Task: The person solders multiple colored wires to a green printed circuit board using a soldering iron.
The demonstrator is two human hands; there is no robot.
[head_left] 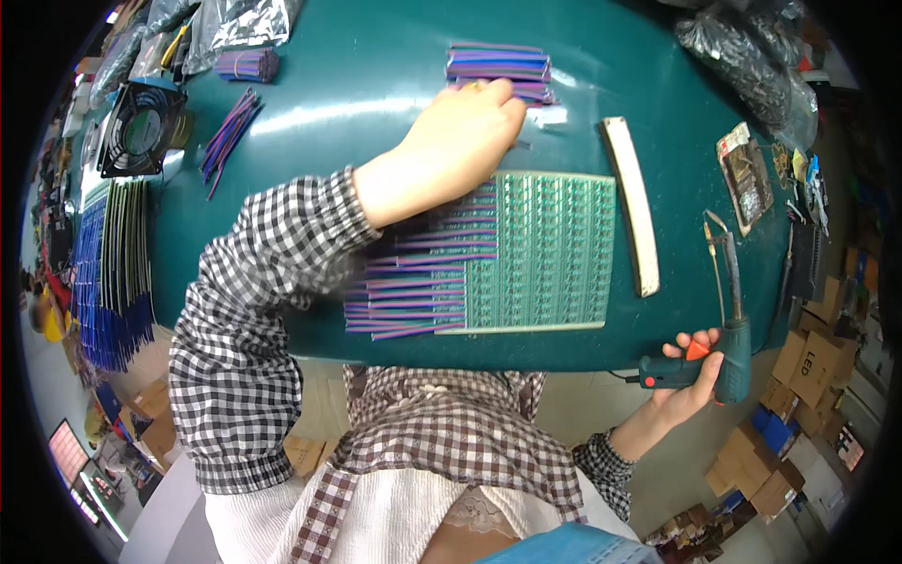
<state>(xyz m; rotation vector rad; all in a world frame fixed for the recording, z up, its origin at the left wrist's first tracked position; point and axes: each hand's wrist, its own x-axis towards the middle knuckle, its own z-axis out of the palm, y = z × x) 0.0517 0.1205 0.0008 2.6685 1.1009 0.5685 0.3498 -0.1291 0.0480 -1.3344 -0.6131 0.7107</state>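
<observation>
My left hand point(460, 136) reaches across the table with curled fingers on a pile of purple and blue wires point(498, 66); its fingertips are partly hidden, so how many wires it grips cannot be made out. At the table's right front edge, my right hand point(691, 371) is closed around a dark green soldering gun point(735, 362) with a red trigger, its metal tip pointing away from me. Before me lies a green circuit board panel point(550, 254) with rows of small parts. Purple and blue wires point(404, 305) stick out from its left side, partly hidden under my left forearm.
A pale narrow bar point(631, 207) lies right of the panel. Farther right is a worn small tray point(747, 179). A fan point(141, 130), loose wires point(225, 141), a tied wire bundle point(246, 66) and wired boards point(113, 273) occupy the left. Plastic bags point(752, 70) sit at the far right.
</observation>
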